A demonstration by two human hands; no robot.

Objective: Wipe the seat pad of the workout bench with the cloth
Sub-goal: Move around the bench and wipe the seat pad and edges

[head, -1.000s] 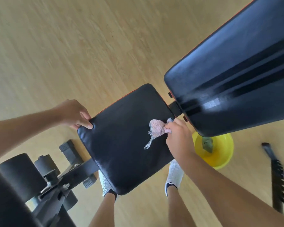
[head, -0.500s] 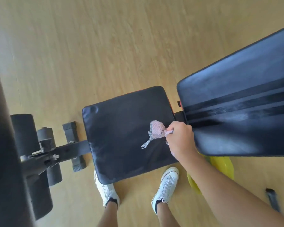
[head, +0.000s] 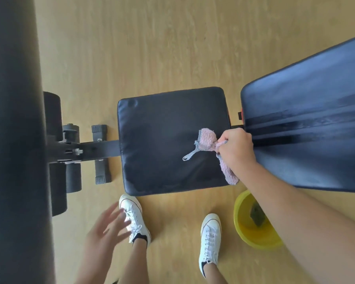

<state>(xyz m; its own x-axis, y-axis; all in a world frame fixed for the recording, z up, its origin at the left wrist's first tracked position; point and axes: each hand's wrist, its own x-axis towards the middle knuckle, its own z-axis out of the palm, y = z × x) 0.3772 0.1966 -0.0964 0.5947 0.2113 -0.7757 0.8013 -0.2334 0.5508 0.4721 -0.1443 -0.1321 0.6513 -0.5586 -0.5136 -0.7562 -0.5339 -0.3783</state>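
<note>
The black seat pad [head: 164, 144] of the workout bench lies flat in the middle of the head view. My right hand [head: 237, 147] grips a pink fluffy cloth [head: 208, 140] at the pad's right edge; one end rests on the pad with a mesh strip trailing left, the other end hangs below my fist. My left hand [head: 107, 230] is blurred, fingers spread, holding nothing, low over the floor in front of the pad near my left shoe.
The black back pad [head: 307, 130] rises on the right. A yellow basin [head: 252, 234] with a dark green sponge sits on the wooden floor under my right arm. The bench frame and foam rollers [head: 55, 144] are left, beside a wide dark blurred bar [head: 14, 140].
My left hand left the pad's far left corner, dropped out of view, and is now back low near my feet. My right hand kept the cloth at the pad's right edge.
</note>
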